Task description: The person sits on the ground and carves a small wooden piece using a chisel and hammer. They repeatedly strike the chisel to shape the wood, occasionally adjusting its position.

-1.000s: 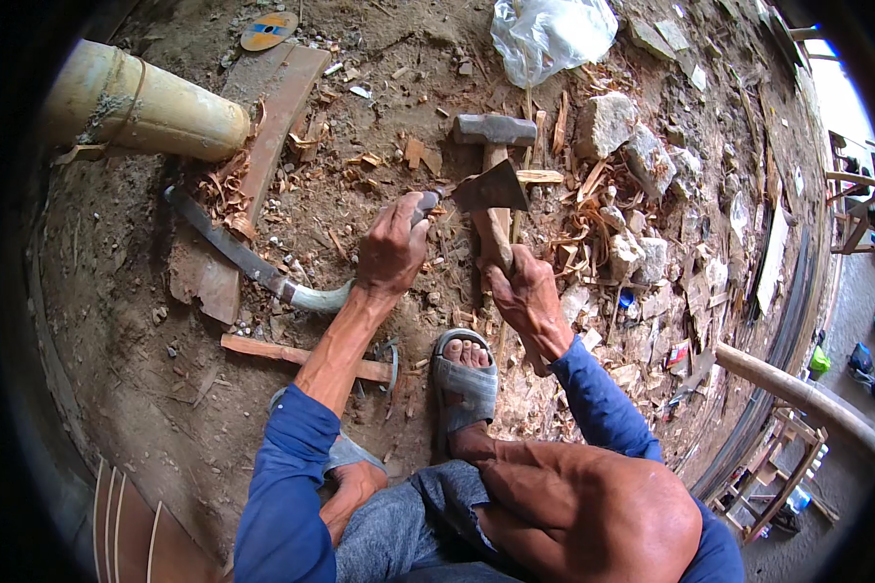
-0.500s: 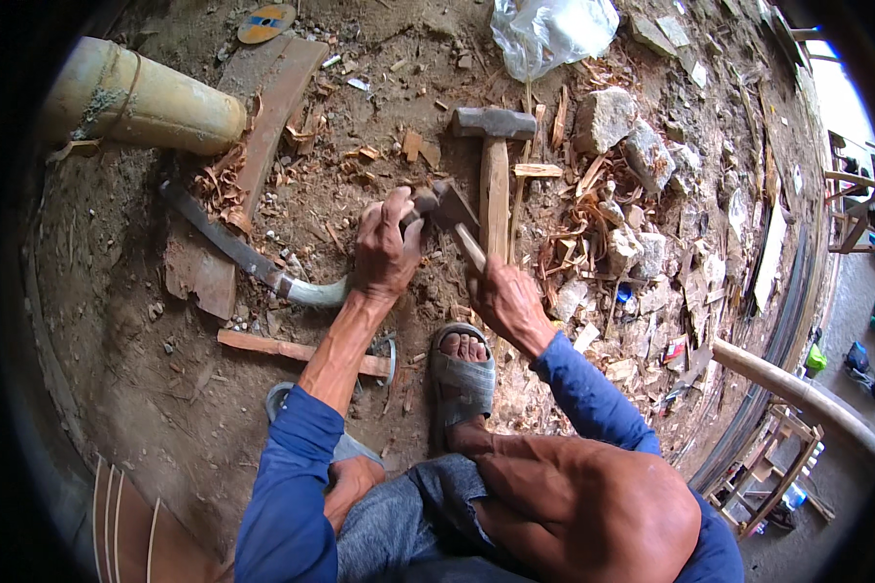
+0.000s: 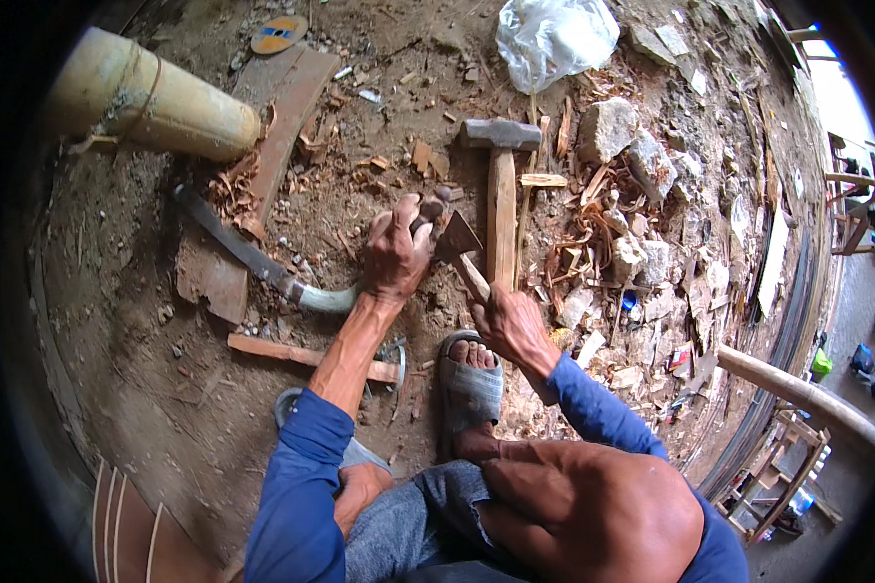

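Note:
My left hand (image 3: 396,253) is closed around a small dark lump (image 3: 429,208), its knuckles facing up; part of the lump pokes out past the fingers, and I cannot make out its kind. Just right of it, my right hand (image 3: 515,325) grips the wooden handle of a tool with a flat, flared dark blade (image 3: 458,239). A small gap shows between the blade and the lump. Behind my right hand a sledgehammer (image 3: 502,199) lies on the ground, head away from me. A curved knife with a pale handle (image 3: 323,299) lies by my left wrist.
A thick bamboo-like pole (image 3: 165,102) reaches in at upper left over a brown board (image 3: 287,107) with shavings. Stones (image 3: 608,128) and wood chips lie at right, below a clear plastic bag (image 3: 557,41). A wooden-handled tool (image 3: 282,350) lies under my left forearm. My sandalled foot (image 3: 473,379) is close below.
My right hand has drawn the blade back toward me, off the dark lump. My left hand still holds the lump in nearly the same place. The whole view has shifted slightly.

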The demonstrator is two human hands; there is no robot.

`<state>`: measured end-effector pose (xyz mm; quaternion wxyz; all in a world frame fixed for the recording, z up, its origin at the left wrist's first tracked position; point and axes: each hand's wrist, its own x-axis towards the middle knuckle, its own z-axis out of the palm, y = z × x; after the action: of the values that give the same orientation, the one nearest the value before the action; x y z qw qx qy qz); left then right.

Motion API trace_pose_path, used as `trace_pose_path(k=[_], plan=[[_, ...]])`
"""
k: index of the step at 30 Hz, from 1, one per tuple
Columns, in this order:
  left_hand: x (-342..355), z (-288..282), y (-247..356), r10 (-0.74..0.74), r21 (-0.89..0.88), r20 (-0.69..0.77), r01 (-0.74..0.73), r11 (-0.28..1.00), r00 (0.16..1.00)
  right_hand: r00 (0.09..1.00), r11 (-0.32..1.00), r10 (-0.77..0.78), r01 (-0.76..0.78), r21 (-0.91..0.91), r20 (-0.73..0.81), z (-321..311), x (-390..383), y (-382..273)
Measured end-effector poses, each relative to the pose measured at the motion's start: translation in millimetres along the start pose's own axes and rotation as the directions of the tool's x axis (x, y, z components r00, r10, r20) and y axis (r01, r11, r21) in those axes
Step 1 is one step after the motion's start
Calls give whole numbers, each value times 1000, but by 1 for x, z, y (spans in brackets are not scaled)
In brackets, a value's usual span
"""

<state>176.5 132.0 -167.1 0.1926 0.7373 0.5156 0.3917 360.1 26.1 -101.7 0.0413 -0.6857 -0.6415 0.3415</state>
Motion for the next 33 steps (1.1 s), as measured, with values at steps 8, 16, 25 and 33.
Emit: trace_pose_path(k=[8, 16, 25, 33], plan=[[-6, -5, 2, -86, 177, 43, 78, 981, 995, 974, 953, 136, -79, 291, -179, -6, -6, 8], [4, 3, 8, -193, -176, 41, 198, 964, 980, 979, 948, 118, -60, 313, -168, -14, -2, 11], [18, -5, 33, -242, -344, 87, 257, 903, 966, 970, 953, 113, -44, 299, -216, -14, -6, 21], [48, -9, 19, -381, -491, 249, 455, 742, 890, 952, 995, -66, 86, 51, -300, -21, 9, 16]])
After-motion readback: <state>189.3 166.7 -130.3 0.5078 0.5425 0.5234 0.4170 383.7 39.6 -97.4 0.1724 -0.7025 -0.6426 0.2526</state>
